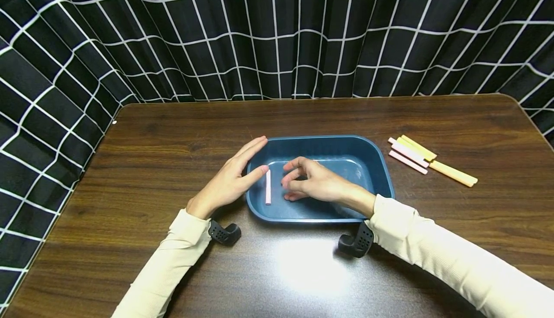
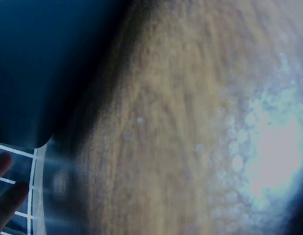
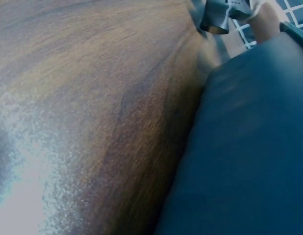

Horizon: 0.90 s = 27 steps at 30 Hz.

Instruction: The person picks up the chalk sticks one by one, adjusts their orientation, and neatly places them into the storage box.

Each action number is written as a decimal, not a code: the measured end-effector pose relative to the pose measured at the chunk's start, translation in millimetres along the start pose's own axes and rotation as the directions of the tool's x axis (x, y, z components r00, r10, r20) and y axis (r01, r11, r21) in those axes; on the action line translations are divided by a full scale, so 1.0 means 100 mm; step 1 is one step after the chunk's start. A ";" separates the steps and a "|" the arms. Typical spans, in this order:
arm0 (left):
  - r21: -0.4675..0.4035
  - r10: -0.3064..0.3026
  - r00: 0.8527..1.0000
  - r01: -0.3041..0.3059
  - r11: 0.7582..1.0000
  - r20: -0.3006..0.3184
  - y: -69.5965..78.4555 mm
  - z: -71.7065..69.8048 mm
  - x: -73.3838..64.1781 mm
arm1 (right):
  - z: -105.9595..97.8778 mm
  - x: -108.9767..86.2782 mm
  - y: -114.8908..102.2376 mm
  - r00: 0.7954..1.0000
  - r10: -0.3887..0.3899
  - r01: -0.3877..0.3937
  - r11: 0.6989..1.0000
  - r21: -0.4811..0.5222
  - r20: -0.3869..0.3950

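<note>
In the head view a pink chalk stick point(image 1: 268, 188) lies in the left end of a blue plastic tub point(image 1: 320, 221). My left hand point(image 1: 229, 178) is at the tub's left rim with fingers extended, its thumb tip just by the top of the chalk stick. Over the inside of the tub, to the right of that stick, hovers my right hand point(image 1: 318, 181); its fingers are loosely bent and spread, with nothing seen between them. The left wrist view catches fingertips point(image 2: 14, 196) at its lower left edge, below the dark tub wall point(image 2: 34, 63).
On the brown wooden table point(image 1: 164, 135), right of the tub, lie several pink and yellow chalk sticks point(image 1: 409, 154), partly overlapping. A black curtain with white grid lines point(image 1: 277, 34) hangs behind the table. Each wrist carries a black camera mount point(image 1: 357, 242).
</note>
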<state>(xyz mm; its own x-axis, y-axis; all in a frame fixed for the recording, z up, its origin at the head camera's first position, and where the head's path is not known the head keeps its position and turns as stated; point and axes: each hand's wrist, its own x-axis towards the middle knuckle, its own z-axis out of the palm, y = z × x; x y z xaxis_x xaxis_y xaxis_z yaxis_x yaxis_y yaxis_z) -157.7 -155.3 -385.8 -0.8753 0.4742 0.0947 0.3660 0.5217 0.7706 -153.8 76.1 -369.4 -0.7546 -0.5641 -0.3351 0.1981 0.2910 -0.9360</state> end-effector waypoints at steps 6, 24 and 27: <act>0.006 -0.012 1.000 0.012 1.000 0.007 0.00 -0.01 -0.01 | -0.02 -0.01 0.00 1.000 -0.013 0.013 1.000 0.008 0.000; -0.002 0.013 1.000 -0.013 1.000 -0.010 -0.02 0.01 0.00 | -0.21 -0.19 -0.08 0.998 -0.061 0.061 0.986 -0.154 0.005; -0.002 0.016 1.000 -0.016 1.000 -0.013 -0.02 0.02 0.00 | -0.26 -0.22 -0.09 0.997 -0.072 0.067 0.982 -0.178 -0.019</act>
<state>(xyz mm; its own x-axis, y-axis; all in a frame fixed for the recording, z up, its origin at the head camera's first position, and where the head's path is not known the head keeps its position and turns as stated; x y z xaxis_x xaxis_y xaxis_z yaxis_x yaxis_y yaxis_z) -157.7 -155.6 -388.6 -0.8736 0.4728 0.1152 0.3793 0.5131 0.7700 -155.4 106.4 -350.7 -0.7785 -0.5690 -0.2650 0.0323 0.3853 -0.9222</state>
